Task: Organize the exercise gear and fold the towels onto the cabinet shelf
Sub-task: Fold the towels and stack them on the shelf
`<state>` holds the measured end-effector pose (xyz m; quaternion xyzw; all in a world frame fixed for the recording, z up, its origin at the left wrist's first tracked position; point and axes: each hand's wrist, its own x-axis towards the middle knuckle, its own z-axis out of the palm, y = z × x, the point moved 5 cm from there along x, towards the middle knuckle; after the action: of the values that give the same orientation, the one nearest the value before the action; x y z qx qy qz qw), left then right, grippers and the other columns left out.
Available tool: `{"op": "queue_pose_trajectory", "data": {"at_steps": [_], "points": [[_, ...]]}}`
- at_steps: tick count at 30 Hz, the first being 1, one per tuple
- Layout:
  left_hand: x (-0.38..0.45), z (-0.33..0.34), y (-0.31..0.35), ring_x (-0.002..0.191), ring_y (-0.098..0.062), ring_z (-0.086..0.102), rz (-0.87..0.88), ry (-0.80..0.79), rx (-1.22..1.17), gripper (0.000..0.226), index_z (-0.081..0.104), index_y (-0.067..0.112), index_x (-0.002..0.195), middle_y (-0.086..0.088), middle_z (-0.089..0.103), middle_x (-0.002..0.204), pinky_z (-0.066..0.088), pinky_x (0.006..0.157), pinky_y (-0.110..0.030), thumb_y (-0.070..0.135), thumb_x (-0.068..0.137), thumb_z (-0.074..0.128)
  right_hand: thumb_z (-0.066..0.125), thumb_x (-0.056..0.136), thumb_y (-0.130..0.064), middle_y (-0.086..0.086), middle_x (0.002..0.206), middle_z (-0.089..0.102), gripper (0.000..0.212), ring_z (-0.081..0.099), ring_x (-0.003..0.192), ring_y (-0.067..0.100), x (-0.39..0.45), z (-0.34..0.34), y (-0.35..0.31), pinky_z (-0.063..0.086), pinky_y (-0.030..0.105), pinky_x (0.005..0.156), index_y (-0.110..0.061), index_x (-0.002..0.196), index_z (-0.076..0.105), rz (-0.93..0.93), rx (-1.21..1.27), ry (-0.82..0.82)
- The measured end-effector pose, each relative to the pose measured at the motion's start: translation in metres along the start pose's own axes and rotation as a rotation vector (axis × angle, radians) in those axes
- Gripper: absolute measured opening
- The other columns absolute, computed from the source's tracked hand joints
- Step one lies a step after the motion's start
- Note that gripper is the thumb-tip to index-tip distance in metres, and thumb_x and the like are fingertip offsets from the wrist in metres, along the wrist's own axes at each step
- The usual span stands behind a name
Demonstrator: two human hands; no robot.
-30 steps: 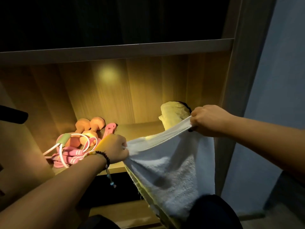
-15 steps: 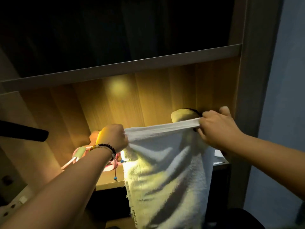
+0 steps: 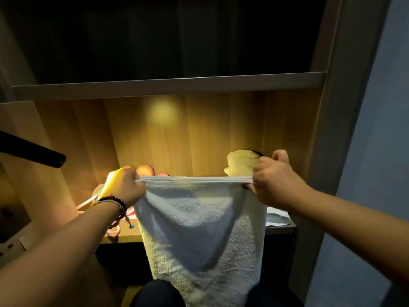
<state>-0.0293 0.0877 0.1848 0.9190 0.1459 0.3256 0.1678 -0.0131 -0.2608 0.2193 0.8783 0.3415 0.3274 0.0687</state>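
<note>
While the white towel (image 3: 202, 229) hangs in front of the cabinet shelf (image 3: 124, 238), both hands are clenched on its top hem: left hand (image 3: 124, 187) on the left corner, right hand (image 3: 271, 181) on the right corner. Fists fully closed, hem pulled taut between them.

Key relation: top hem runs level, left to right, roughly parallel to the shelf's front edge; the towel's long axis drops straight down from the hands toward the person's lap. Shelf surface sits behind and slightly below the hem. Both hands look about equally far from it, so neither leads.

Already on the shelf: a rolled yellowish towel (image 3: 240, 162) just behind the right hand, and pink exercise gear (image 3: 145, 170) behind the left, mostly hidden by the wrist.

Change vs. earlier frames: a second ago the hem slanted, left hand low and right hand high, towel skewed. It is now squared up and level, hands further apart, cloth hanging flat.

Judgement: towel is spread, fold not yet started. Next move likely brings corners together.
</note>
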Motion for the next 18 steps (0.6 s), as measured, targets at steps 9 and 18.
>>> {"op": "queue_pose_trajectory", "data": {"at_steps": [9,18], "points": [[0.01,-0.005,-0.023,0.058,-0.02,0.053,-0.563,0.084,-0.419,0.012,0.062,0.01,0.066,-0.001,0.059,0.063,0.037,0.052,-0.024,0.017,0.07,0.053,0.06,0.089,-0.045,-0.002,0.09,0.061,0.031,0.05,0.093,0.02,0.023,-0.003,-0.009,0.023,0.041,0.085,-0.017,0.081,0.069,0.173,-0.011,0.048],[-0.008,-0.038,-0.013,0.061,-0.024,0.055,-0.082,0.199,-0.25,0.012,0.054,0.013,0.066,-0.005,0.055,0.062,0.042,0.05,-0.023,0.007,0.074,0.061,0.056,0.091,-0.038,0.002,0.09,0.06,0.024,0.053,0.084,0.021,0.03,-0.01,0.005,0.033,0.036,0.077,-0.014,0.088,0.06,0.36,0.185,0.256]]}}
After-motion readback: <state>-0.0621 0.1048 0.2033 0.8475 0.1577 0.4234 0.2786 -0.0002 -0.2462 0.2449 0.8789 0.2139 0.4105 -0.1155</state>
